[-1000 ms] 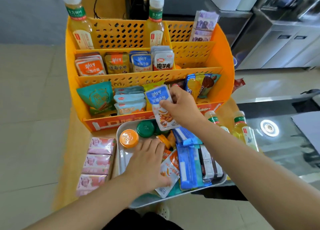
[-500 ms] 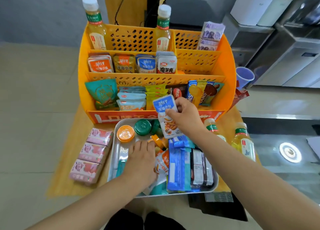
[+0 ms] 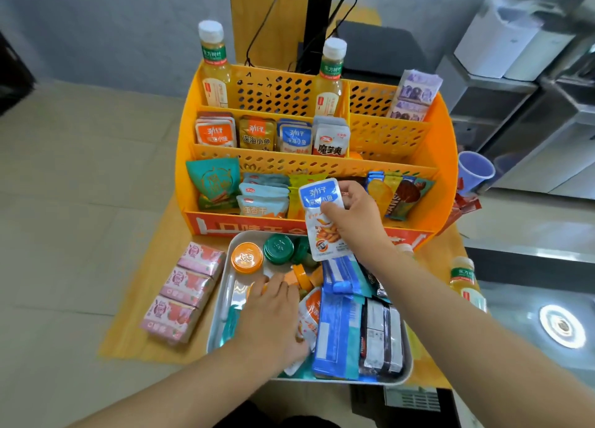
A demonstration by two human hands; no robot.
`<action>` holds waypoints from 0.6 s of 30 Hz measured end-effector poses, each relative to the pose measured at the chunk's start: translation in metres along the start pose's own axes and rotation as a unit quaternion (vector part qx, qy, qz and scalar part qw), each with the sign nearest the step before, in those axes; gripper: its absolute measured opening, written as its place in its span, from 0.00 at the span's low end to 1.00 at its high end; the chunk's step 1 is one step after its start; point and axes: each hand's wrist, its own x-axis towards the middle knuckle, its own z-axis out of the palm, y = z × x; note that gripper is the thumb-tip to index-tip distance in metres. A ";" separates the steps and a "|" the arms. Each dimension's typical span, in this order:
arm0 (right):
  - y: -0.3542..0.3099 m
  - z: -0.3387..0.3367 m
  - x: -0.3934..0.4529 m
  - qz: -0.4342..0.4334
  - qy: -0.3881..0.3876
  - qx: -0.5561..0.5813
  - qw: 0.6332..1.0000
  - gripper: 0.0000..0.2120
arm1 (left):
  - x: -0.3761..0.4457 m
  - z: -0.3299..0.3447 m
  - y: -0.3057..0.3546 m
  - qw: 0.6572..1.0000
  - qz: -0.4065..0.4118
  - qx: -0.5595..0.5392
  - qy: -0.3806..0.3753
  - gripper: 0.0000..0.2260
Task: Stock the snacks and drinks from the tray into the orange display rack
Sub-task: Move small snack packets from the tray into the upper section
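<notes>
The orange display rack (image 3: 446,157) stands on the table with three tiers of bottles and snack packets. In front of it lies a grey tray (image 3: 225,302) with snack packets and jars with orange and green lids. My right hand (image 3: 355,218) pinches a blue and white fish snack packet (image 3: 320,221), upright over the rack's front edge. My left hand (image 3: 273,308) lies palm down in the tray over an orange packet (image 3: 310,311), fingers reaching to an orange item; whether it grips anything is hidden.
Pink drink cartons (image 3: 183,294) lie in a row left of the tray. Two juice bottles (image 3: 463,279) stand right of it. A purple cup (image 3: 473,173) sits right of the rack. Steel cabinets stand at the far right.
My right hand has lifted the blue packet a little toward the rack's lower tier. My left hand stays in the tray. The camera view has pulled back.
</notes>
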 end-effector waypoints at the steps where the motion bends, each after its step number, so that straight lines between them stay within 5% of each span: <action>1: -0.003 0.001 0.002 -0.002 0.002 0.005 1.000 0.10 | 0.001 0.001 0.002 1.000 0.004 -0.005 -0.008 0.33; 8: -0.017 0.004 0.014 -0.003 0.004 0.025 1.000 0.09 | 0.025 -0.017 -0.026 0.998 0.006 -0.057 0.012 0.19; 12: -0.025 0.003 0.020 0.001 0.030 0.051 0.998 0.04 | 0.046 -0.047 -0.068 0.982 0.041 -0.177 -0.054 0.04; 14: -0.029 0.002 0.024 0.007 0.042 0.068 0.997 0.01 | 0.054 -0.060 -0.088 0.946 -0.007 -0.315 -0.079 0.05; 18: -0.033 0.004 0.037 -0.034 0.089 0.034 0.995 0.10 | 0.065 -0.082 -0.117 0.801 -0.123 -0.583 -0.063 0.12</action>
